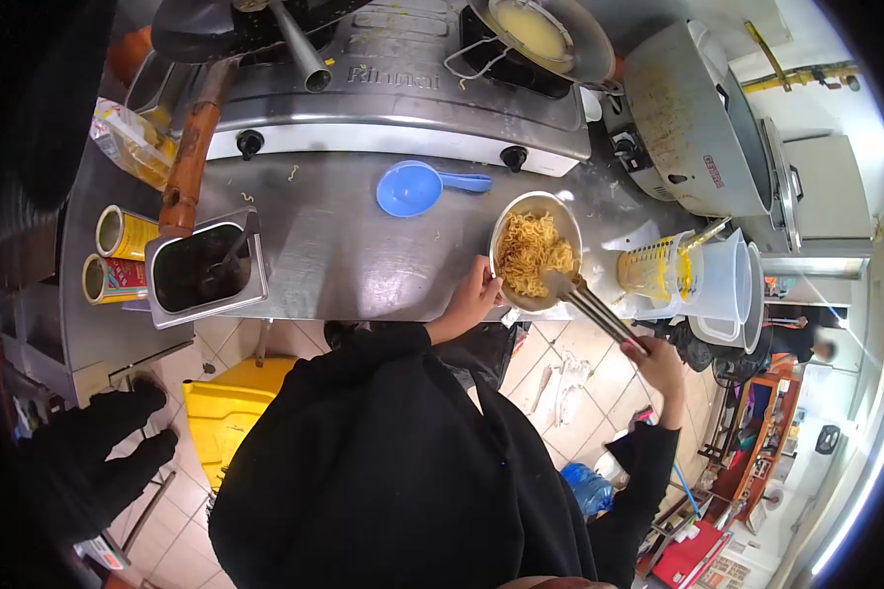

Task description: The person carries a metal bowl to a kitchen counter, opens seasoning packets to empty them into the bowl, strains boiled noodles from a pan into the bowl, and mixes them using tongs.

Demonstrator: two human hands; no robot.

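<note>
A round metal bowl [501, 218] of cooked noodles [532, 245] sits at the front edge of the steel counter. At its lower left rim is my left hand [473, 294], fingers closed on the edge. My right hand [660, 365] grips the end of metal tongs [599, 312], which slant up to the left. Their tips rest against the noodles at the bowl's lower right, and whether they pinch any I cannot tell. Left of the bowl, a blue plastic ladle [410, 189] lies on the counter, its handle pointing right.
Behind the counter stands a gas stove [393, 98] with a wok [192, 34] and a pan [594, 44]. A metal container [255, 285] and cans [118, 280] are at left. Plastic jugs [722, 280] and a large cooker [692, 128] stand at right. Another person's dark-clothed legs [98, 452] are lower left.
</note>
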